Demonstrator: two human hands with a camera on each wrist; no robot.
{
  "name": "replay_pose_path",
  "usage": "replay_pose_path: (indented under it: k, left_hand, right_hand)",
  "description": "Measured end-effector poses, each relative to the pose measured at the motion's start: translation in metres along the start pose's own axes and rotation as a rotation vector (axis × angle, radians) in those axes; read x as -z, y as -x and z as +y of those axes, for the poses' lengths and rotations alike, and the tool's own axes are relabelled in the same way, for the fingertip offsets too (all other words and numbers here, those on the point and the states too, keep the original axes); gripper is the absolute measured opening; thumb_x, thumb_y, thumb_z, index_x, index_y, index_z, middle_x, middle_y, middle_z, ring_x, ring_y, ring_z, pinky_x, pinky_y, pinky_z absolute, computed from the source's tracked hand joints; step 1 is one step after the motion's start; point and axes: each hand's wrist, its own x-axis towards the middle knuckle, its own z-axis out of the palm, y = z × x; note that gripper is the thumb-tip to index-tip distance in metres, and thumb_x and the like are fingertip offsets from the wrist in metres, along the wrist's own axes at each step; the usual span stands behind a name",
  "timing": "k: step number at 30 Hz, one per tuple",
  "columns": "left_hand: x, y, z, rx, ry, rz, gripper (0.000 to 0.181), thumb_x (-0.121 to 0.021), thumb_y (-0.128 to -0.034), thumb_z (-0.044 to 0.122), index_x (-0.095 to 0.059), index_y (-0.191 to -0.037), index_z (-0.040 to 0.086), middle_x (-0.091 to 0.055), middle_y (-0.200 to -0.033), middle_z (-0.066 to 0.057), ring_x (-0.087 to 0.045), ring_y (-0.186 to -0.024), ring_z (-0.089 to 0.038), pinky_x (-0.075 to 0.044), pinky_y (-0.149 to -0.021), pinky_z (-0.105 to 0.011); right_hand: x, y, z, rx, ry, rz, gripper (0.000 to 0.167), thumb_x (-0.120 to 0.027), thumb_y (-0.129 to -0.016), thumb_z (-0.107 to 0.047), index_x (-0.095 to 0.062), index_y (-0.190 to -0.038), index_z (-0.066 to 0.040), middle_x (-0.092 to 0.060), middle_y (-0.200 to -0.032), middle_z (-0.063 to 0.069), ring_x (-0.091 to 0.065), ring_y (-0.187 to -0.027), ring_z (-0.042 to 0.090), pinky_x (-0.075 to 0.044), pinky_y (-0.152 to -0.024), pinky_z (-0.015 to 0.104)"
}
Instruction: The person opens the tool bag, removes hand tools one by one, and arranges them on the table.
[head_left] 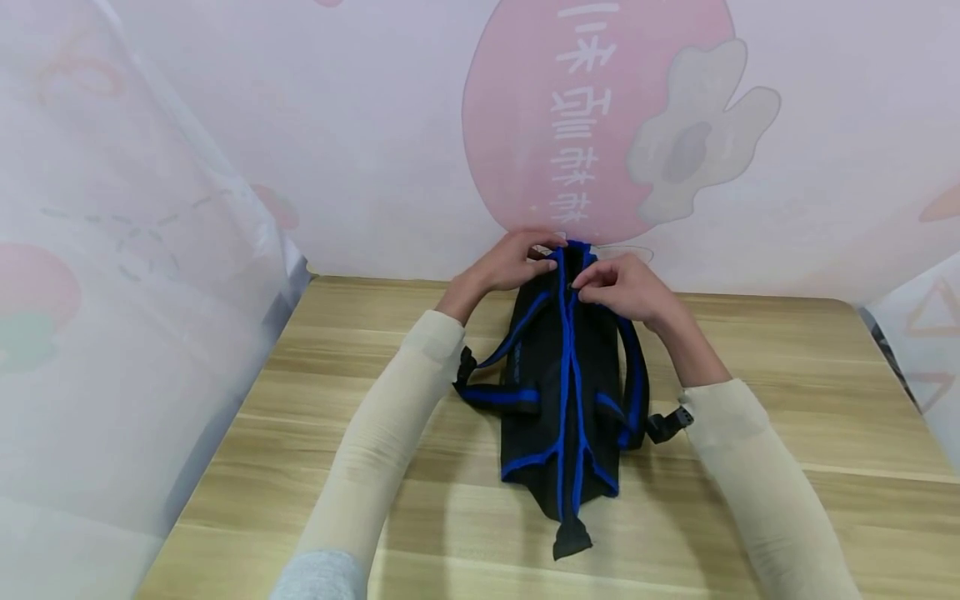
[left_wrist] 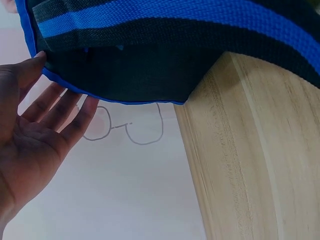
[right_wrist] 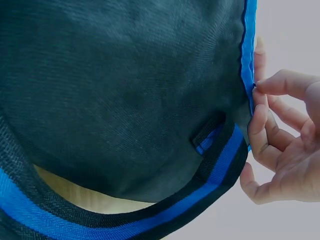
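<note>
A black bag with blue trim (head_left: 532, 433) lies lengthwise on the table, its opening at the far end between both hands. My left hand (head_left: 512, 262) grips the bag's far left edge; in the left wrist view the thumb of that hand (left_wrist: 37, 120) is on one side of the blue-edged fabric (left_wrist: 135, 75) and the fingers on the other. My right hand (head_left: 626, 287) pinches something small at the blue-trimmed centre seam. In the right wrist view, thumb and forefinger of the right hand (right_wrist: 295, 130) meet at the blue edging (right_wrist: 248, 50). What exactly they pinch is mostly hidden.
Striped straps loop out on both sides, with a black buckle (head_left: 670, 424) by the right sleeve. A dark tab (head_left: 572, 538) extends from the near end. Behind the wooden table (head_left: 787, 400) hangs a printed white cloth (head_left: 360, 150).
</note>
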Motion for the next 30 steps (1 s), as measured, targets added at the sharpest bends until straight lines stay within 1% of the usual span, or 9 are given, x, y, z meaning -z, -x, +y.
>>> replay_pose_path:
  k: [7,16,19,23,30]
  left_hand:
    - [0.001,0.001,-0.004,0.003,0.006,0.005,0.042,-0.064,-0.1076,0.012,-0.062,-0.149,0.005,-0.059,-0.156,-0.013,-0.06,-0.143,-0.027,-0.054,-0.116,-0.036]
    - [0.001,0.001,-0.005,0.006,0.003,0.008,0.044,-0.064,-0.1076,0.012,-0.061,-0.151,0.005,-0.058,-0.158,-0.012,-0.059,-0.143,-0.027,-0.054,-0.116,-0.036]
    - [0.001,0.001,-0.005,0.01,0.005,0.009,0.044,-0.065,-0.1075,0.012,-0.061,-0.151,0.006,-0.058,-0.158,-0.012,-0.059,-0.143,-0.027,-0.054,-0.116,-0.036]
    - [0.001,0.002,-0.006,0.015,0.01,0.011,0.045,-0.065,-0.1077,0.013,-0.06,-0.152,0.005,-0.057,-0.158,-0.012,-0.059,-0.143,-0.028,-0.054,-0.116,-0.037]
    - [0.001,0.005,-0.007,0.015,0.003,0.02,0.045,-0.065,-0.1082,0.015,-0.059,-0.153,0.007,-0.057,-0.159,-0.01,-0.059,-0.143,-0.028,-0.054,-0.116,-0.038]
  right_hand:
    - [-0.004,0.01,-0.003,-0.013,0.034,-0.006,0.019,-0.071,-0.102,-0.013,-0.079,-0.116,-0.003,-0.074,-0.1,0.011,-0.059,-0.089,0.023,-0.05,-0.075,0.029]
    - [-0.01,0.019,-0.005,-0.033,0.061,0.035,0.018,-0.07,-0.101,-0.015,-0.08,-0.112,-0.006,-0.076,-0.102,0.013,-0.064,-0.092,0.025,-0.051,-0.08,0.034]
    - [-0.01,0.022,-0.003,-0.028,0.048,0.017,0.018,-0.07,-0.101,-0.015,-0.081,-0.112,-0.006,-0.076,-0.101,0.012,-0.064,-0.09,0.024,-0.051,-0.08,0.033]
    - [-0.011,0.029,-0.001,-0.011,0.013,-0.028,0.017,-0.072,-0.101,-0.015,-0.081,-0.112,-0.006,-0.076,-0.098,0.011,-0.063,-0.088,0.022,-0.051,-0.08,0.031]
    - [-0.012,0.043,0.0,-0.001,-0.05,-0.102,0.017,-0.071,-0.102,-0.015,-0.08,-0.113,-0.004,-0.078,-0.1,0.012,-0.068,-0.095,0.028,-0.055,-0.084,0.028]
